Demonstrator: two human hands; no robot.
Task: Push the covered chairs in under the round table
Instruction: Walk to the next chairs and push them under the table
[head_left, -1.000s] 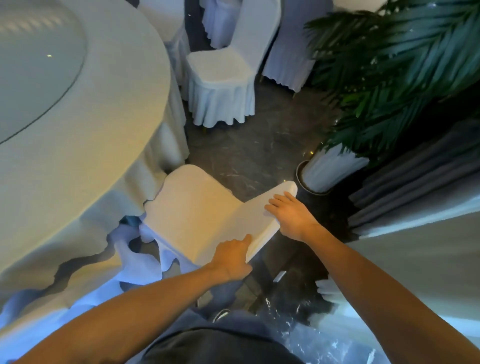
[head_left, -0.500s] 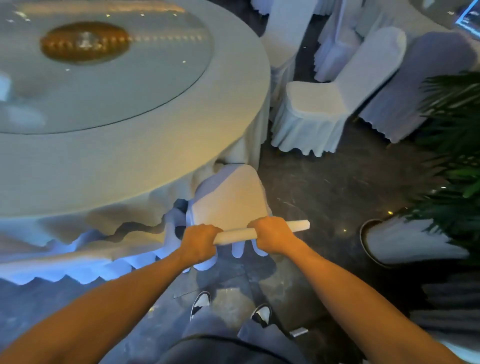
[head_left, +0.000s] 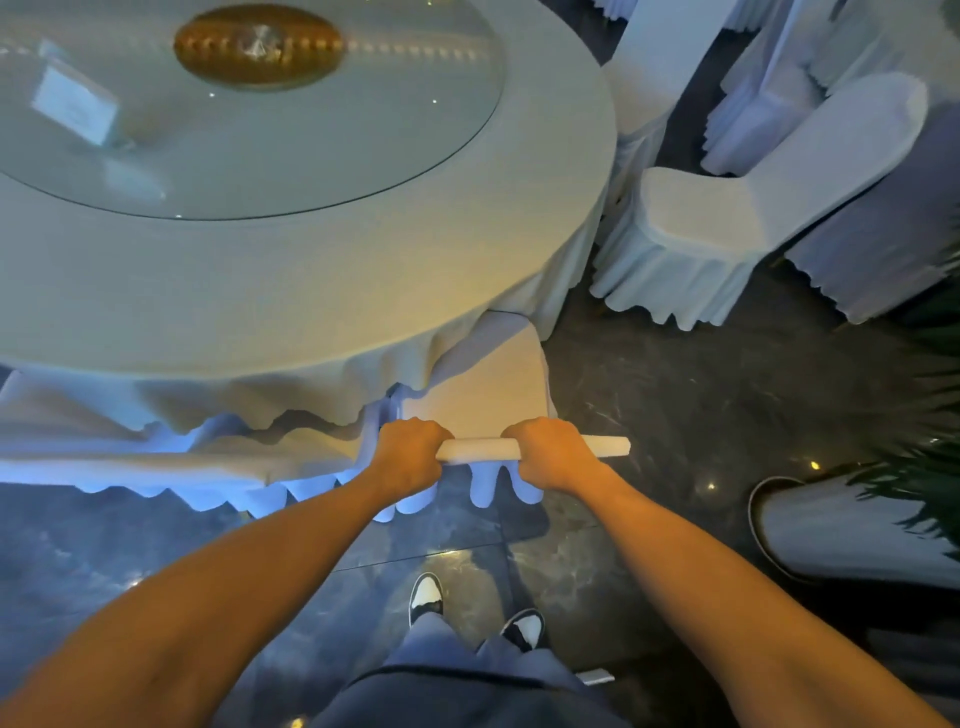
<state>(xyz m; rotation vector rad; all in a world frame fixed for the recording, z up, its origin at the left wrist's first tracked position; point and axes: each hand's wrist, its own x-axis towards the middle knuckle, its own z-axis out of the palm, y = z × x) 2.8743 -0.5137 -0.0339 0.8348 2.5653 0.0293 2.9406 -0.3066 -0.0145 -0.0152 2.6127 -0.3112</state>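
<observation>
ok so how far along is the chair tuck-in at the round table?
In hand: both the left hand and right hand have a grip on the top rail of the near chair, whose seat front sits under the round table cloth edge. Left: the chair to the right stands clear of the table, seat fully exposed. None looks fully tucked yet.

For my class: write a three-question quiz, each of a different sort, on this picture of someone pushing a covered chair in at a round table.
1. True or false: both hands grip the top of the chair back.
2. What lies partly over the chair's seat? A) the tablecloth B) a napkin C) a plant leaf
3. Fill in: the left hand and right hand hold the back with a ____ of bare cover between them.

Key: 1 true; 2 A; 3 gap
</observation>
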